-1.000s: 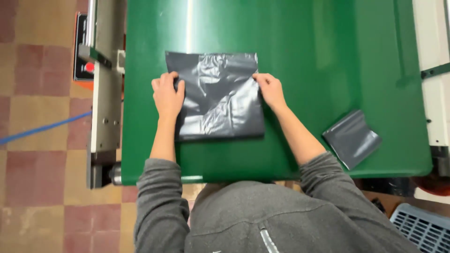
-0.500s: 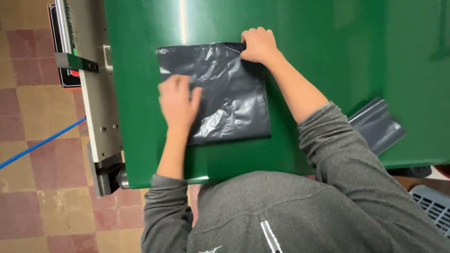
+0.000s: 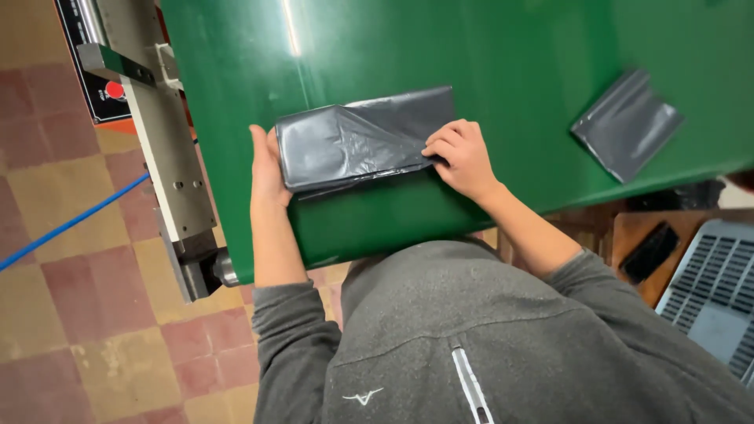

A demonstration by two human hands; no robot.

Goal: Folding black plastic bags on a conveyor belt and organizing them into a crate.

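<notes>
Looking down from the head camera, I've got a crumpled, glossy dark grey plastic bag lying folded on the smooth green counter, close to the near edge and right in front of me. My left hand is flat and open, fingers straight and together, pressed edge-on against the bag's left end; it grips nothing, it just butts up to the plastic. My right hand sits on the bag's right end with the fingers curled down, the fingertips pinning the folded edge to the counter, so it's half closed and pressing on the plastic rather than wrapped round it. The bag runs between my two hands as a wide band, with a paler underlayer peeking out along the top edge and a thin flap showing below the fold. Off to the right, well apart from all this, a second folded dark grey plastic bag lies tilted near the counter's edge. On the left, a grey metal machine frame runs along the counter's side, with a black panel carrying a round red button beside it. A blue cable crosses the red-and-tan tiled floor below. At lower right there's a grey slatted plastic crate.
</notes>
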